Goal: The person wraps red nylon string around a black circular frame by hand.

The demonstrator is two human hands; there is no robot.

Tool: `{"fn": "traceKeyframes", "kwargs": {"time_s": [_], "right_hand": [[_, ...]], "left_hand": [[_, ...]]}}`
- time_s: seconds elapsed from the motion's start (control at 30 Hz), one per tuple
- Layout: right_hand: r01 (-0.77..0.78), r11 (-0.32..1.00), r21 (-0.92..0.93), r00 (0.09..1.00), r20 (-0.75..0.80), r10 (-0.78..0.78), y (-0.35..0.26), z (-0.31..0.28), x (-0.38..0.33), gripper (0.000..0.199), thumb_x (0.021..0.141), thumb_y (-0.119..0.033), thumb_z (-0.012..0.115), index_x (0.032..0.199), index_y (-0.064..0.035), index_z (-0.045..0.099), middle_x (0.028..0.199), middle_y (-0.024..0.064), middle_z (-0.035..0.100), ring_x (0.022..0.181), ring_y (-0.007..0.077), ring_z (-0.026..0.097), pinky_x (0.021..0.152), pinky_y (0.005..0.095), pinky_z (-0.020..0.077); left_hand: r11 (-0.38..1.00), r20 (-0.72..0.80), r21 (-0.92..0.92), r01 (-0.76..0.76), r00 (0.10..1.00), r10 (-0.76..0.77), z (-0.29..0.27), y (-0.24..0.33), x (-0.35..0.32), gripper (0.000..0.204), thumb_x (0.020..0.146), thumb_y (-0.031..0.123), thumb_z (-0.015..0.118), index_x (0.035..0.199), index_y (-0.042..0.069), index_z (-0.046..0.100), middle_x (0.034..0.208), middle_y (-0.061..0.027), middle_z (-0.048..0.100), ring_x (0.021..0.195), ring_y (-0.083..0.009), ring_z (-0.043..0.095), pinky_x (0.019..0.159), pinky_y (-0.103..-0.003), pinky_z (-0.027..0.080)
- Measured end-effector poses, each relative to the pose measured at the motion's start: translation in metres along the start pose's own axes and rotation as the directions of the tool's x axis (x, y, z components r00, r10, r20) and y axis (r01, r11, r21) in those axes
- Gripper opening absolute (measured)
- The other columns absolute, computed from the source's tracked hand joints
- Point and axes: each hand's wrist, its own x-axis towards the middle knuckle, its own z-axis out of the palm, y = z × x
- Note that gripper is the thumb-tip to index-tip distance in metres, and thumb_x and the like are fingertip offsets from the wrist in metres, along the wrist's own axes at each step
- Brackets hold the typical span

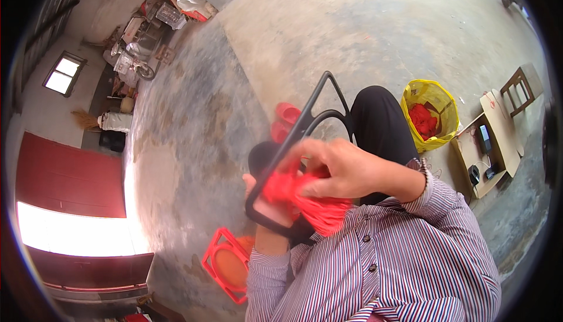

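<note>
A black frame with straight bars and a curved inner arch lies tilted across my lap. My left hand is closed on its lower end, with most of the fingers hidden behind the bar and the red strands. Over that hand hangs a bundle of thin red strands, blurred by motion. My right hand reaches in from the right, its fingers curled and pinched on the strands beside the frame. The fingertips of the right hand are smeared.
A red frame with a round orange-brown middle lies on the floor at left. Red slippers sit beyond my knees. At right stand a yellow bag of red material and an open cardboard box with small devices, near a wooden stool.
</note>
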Motion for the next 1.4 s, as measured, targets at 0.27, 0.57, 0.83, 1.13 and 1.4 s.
{"fn": "traceKeyframes", "kwargs": {"time_s": [0.27,0.57,0.83,1.13,1.4], "right_hand": [[0.143,0.751,0.644,0.977,-0.212,-0.004,0.066,0.005,0.005,0.029,0.080,-0.018,0.066,0.102,-0.0006,0.058,0.082,0.0081,0.067,0.071,0.0200,0.065,0.066,0.0282,0.0490],[-0.201,0.455,0.868,0.978,0.203,0.046,0.053,0.012,0.024,0.034,0.089,-0.030,0.064,0.105,0.0004,0.064,0.098,0.0053,0.064,0.098,0.0167,0.058,0.086,0.0337,0.0440],[-0.059,0.764,0.643,0.924,-0.255,0.286,0.125,-0.012,-0.022,0.033,0.080,-0.021,0.065,0.104,0.0017,0.065,0.098,0.0090,0.066,0.095,0.0170,0.059,0.089,0.0297,0.0415],[0.411,-0.083,0.908,0.891,-0.419,-0.171,0.070,-0.131,-0.089,0.031,0.100,-0.041,0.036,0.089,-0.0126,0.040,0.062,-0.0035,0.047,0.053,0.0079,0.047,0.065,0.0266,0.0356],[0.538,-0.073,0.840,0.842,-0.539,-0.003,0.156,-0.184,-0.154,0.029,0.101,-0.028,0.035,0.093,-0.0020,0.044,0.062,0.0004,0.049,0.053,0.0121,0.049,0.068,0.0279,0.0404]], "left_hand": [[0.999,0.041,-0.003,-0.036,0.999,0.036,0.012,0.000,-0.013,0.055,0.087,0.027,0.063,0.129,-0.005,0.048,0.138,-0.0220,0.045,0.129,-0.0330,0.043,0.111,-0.047,0.031],[0.954,-0.075,-0.299,0.034,0.995,-0.059,0.035,-0.004,-0.020,0.052,0.100,0.035,0.039,0.131,-0.008,0.041,0.120,-0.0200,0.057,0.107,-0.0304,0.059,0.096,-0.041,0.046],[1.000,-0.075,0.007,-0.008,0.997,0.008,0.004,0.023,-0.024,0.087,0.082,0.078,0.033,0.117,0.003,0.060,0.073,-0.0188,0.057,0.044,-0.0224,0.043,0.036,-0.032,0.032],[0.995,0.027,0.058,-0.075,0.997,0.074,-0.024,0.036,-0.023,0.068,0.089,0.068,0.036,0.121,0.013,0.060,0.063,-0.0062,0.038,0.044,-0.0136,0.029,0.034,-0.024,0.021],[0.991,-0.037,0.093,-0.100,0.994,0.104,-0.043,0.034,-0.025,0.042,0.093,0.033,0.056,0.130,0.015,0.054,0.069,-0.0059,0.045,0.045,-0.0122,0.035,0.034,-0.023,0.025]]}}
